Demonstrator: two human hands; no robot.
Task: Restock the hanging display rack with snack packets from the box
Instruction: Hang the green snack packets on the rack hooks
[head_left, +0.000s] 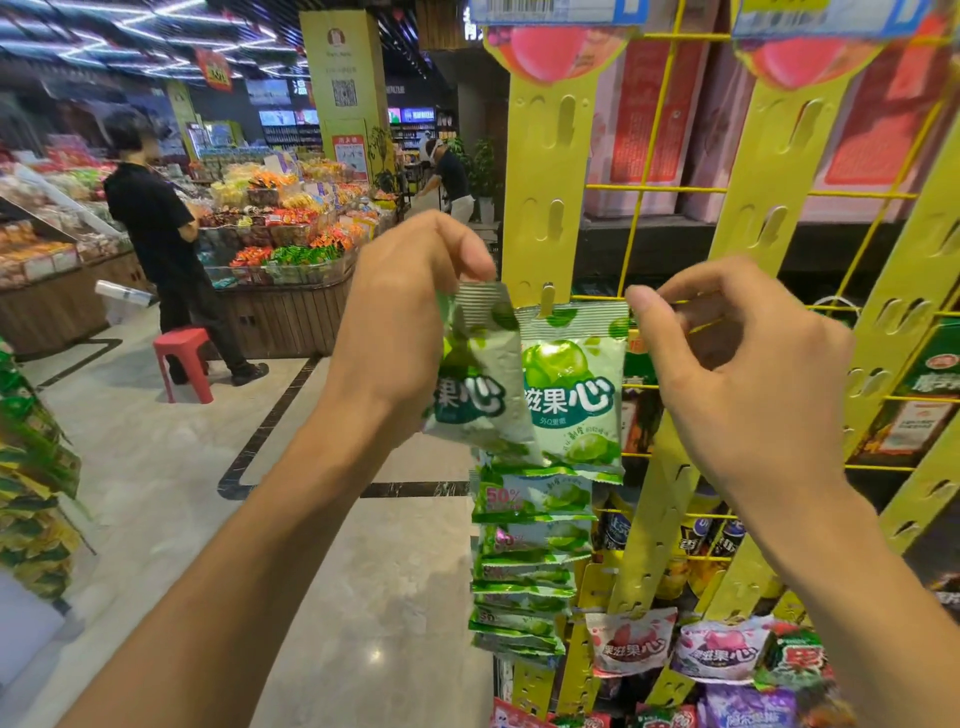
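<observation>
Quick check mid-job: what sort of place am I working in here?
Most likely a supermarket or snack shop floor: yellow plastic hanging display strip carrying green snack packets, wooden bins of loose wrapped sweets behind, and a yellow wire grid rack.

A pale tiled floor (156, 467) with dark inlay lines surrounds a red stool (183, 362); behind it, wooden produce bins (291, 306) under strip-lit ceiling (130, 36).

We have a single head-worn view; it faces forward and slightly down. The hanging strip (545, 197) is close ahead.
</observation>
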